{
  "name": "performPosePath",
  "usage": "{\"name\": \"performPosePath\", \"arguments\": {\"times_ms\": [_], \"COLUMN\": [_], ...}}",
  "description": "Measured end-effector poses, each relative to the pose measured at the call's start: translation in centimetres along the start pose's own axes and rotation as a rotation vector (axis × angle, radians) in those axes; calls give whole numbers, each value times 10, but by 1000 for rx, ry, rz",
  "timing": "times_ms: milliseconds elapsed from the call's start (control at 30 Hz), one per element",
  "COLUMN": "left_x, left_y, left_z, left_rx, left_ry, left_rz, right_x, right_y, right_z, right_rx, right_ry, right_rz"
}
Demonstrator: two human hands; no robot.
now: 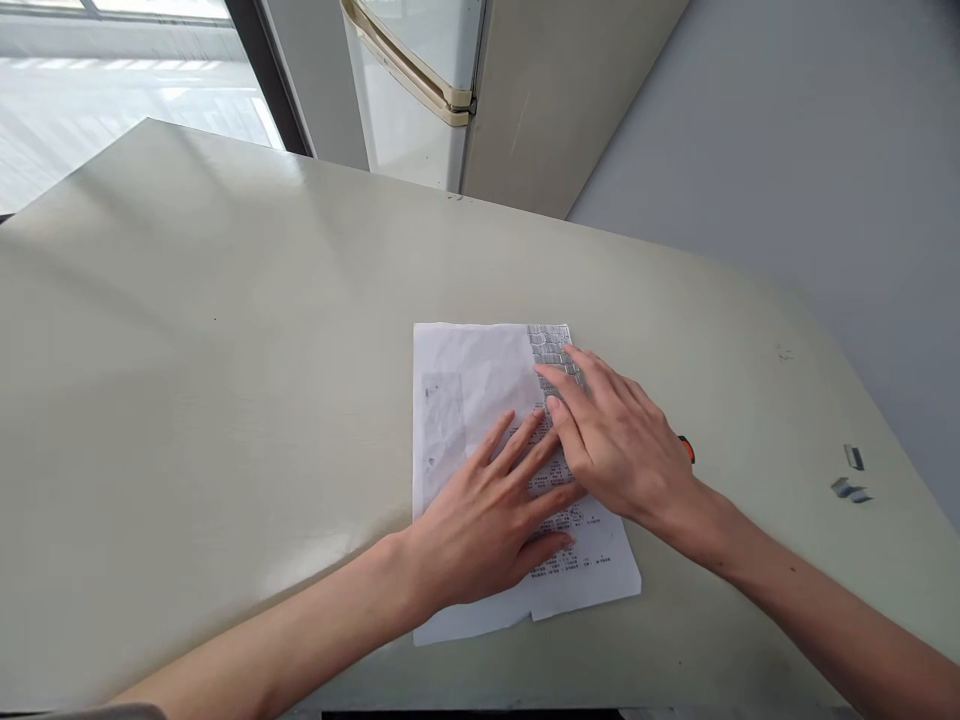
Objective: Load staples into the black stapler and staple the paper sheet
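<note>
A white sheet of paper lies on the table in front of me, apparently folded, with a printed strip along its right side. Printed text and a grey brick-like pattern show on that strip. My left hand lies flat across the lower middle of the paper, fingers spread. Resting over the upper right part is my right hand, its fingers stretched out and touching the printed pattern. The two hands meet near the paper's centre. A small orange and black object peeks out beside my right hand, mostly hidden.
The pale table spreads wide around the paper. Small grey pieces lie near its right edge. Beyond the far edge stands a white fridge, with a grey wall at the right and a window at the left.
</note>
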State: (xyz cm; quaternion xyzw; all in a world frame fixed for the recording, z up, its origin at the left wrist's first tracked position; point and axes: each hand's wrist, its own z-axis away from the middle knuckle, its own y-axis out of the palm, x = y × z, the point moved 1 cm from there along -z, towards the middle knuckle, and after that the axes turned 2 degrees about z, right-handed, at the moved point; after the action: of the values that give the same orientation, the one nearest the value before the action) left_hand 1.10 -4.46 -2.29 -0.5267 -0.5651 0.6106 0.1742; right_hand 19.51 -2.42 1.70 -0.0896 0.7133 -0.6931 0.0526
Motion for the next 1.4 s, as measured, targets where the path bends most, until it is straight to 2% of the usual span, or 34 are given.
{"name": "performPosePath", "arguments": {"times_ms": [233, 400, 500, 567, 667, 767, 867, 1000, 1200, 1400], "left_x": [1, 3, 5, 9, 14, 17, 20, 29, 48, 59], "left_y": [0, 0, 0, -2, -9, -16, -22, -27, -39, -48], "left_z": [1, 1, 4, 6, 12, 19, 26, 30, 33, 34], "left_rx": [-34, -7, 4, 22, 36, 57, 71, 48, 72, 36], "left_ry": [23, 23, 41, 53, 63, 61, 50, 31, -31, -62], "left_rz": [29, -4, -13, -16, -15, -23, -35, -47, -100, -143], "right_x": [5, -6, -16, -20, -24, -29, -41, -60, -70, -73], "right_y": [9, 0, -8, -12, -13, -7, 5, 23, 33, 33], "right_z": [-2, -2, 3, 10, 25, 42, 56, 62, 56, 46], "right_rx": [-48, -25, -109, -171, -185, -165, -194, -233, -239, -218], "right_ry": [-74, 26, 68, 61, 61, 124, 251, 373, 322, 282], "right_rz": [43, -252, -484, -559, -580, -617, -634, -671, -773, -842]}}
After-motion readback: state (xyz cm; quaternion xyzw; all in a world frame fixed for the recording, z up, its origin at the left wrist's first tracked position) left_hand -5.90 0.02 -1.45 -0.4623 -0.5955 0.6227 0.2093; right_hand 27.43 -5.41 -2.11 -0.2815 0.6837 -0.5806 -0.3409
